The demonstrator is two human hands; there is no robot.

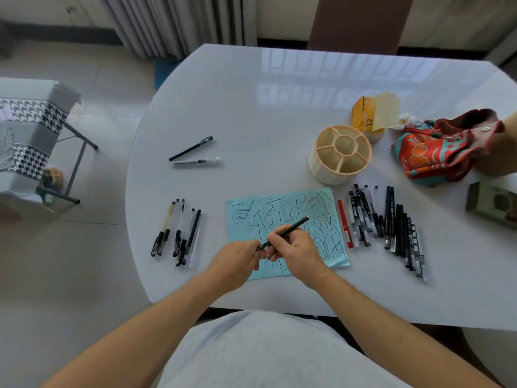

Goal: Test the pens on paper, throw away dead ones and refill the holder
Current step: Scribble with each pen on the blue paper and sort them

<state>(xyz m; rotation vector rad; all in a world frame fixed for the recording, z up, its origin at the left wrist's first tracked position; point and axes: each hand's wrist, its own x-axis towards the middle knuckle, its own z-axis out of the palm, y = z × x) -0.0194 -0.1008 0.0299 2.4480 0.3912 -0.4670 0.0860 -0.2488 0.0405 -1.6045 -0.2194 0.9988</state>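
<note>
Here the right hand [296, 249] grips a black pen [288, 231] by its barrel over the scribbled blue paper [279, 208], while the left hand [237, 259] pinches its cap [260, 247] at the tip end, probably uncapping or recapping. The holder [340, 154] stands empty behind the paper; pens are sorted in groups left [179, 231], far left [193, 154] and right [386, 225], presumably by test result.

**Count of things on your desk**

You have one blue paper [282, 219], one round holder [340, 154] and one pen in your hands [288, 229]. Two pens [193, 154] lie far off. Five or so lie left [179, 233]. The right pile [383, 225] is too crowded to count.
</note>
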